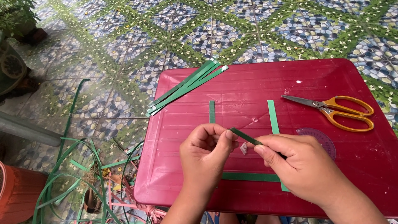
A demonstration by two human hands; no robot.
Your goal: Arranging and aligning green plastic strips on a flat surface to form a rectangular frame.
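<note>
A dark red plastic tabletop [248,87] stands on a tiled floor [137,37] patterned with blue-grey pebbles and green diagonal flowered bands, under even daylight, with a terracotta pot [16,195] at lower left.

Green strip [245,136]: narrow, flat, dark green, short length showing. Held in air just above red table [248,87], slanting down from left to right. Left end pinched between left hand [206,152] thumb and fingers [215,132]; right end runs under right hand [300,166] thumb, rest hidden in that hand. Strip looks straight and taut between both hands, slightly twisted near left end. Sits over middle of table, near front edge.
</note>
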